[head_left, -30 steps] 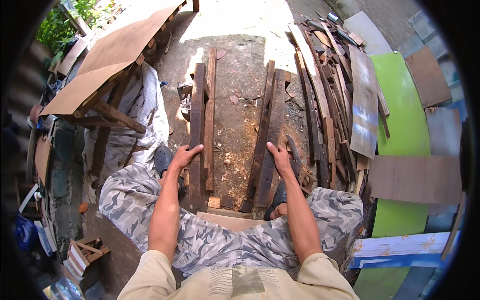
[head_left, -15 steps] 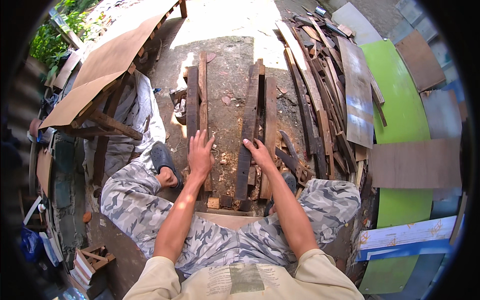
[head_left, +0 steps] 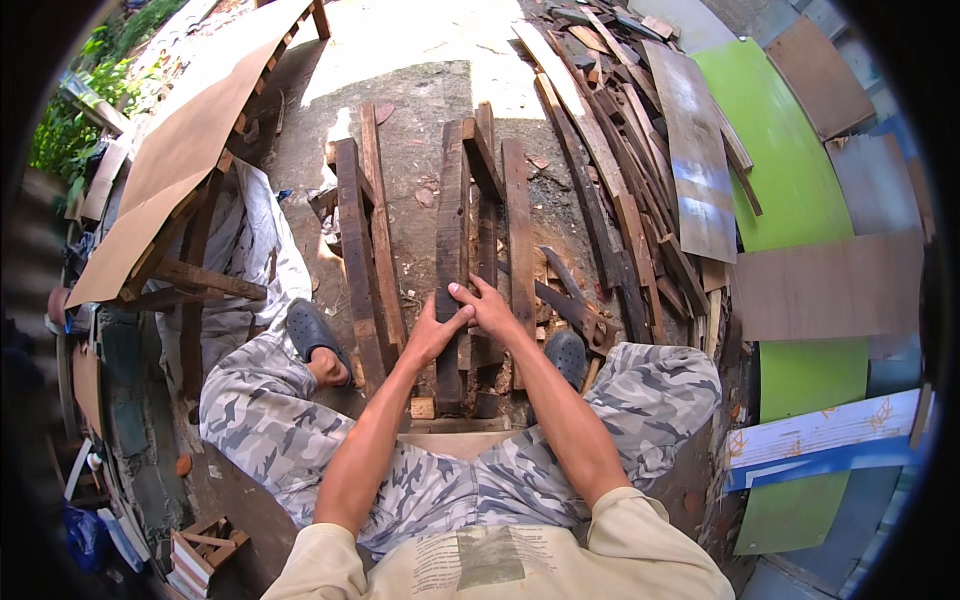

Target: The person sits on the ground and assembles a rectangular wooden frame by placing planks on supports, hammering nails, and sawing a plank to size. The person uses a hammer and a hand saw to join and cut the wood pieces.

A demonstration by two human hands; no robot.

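Observation:
A long dark wooden plank lies between my hands, pointing away from me. At its near part, my left hand grips the left side. My right hand holds the right side, thumb on top, and the two hands touch over the wood. A short wooden crosspiece sits between its far end and a narrower plank. Another brown plank lies right of these. To the left are two more lengths, a dark plank and a thinner brown strip.
A handsaw with a wooden handle lies by my right clog. A pile of scrap wood and leaning green panels stand at the right. On the left, a brown board covers a wooden frame. Small offcuts lie near me.
My left hand has left the left-hand plank and joined my right hand on the middle plank. That plank now stands apart from the narrower one at its far end. The view has shifted slightly.

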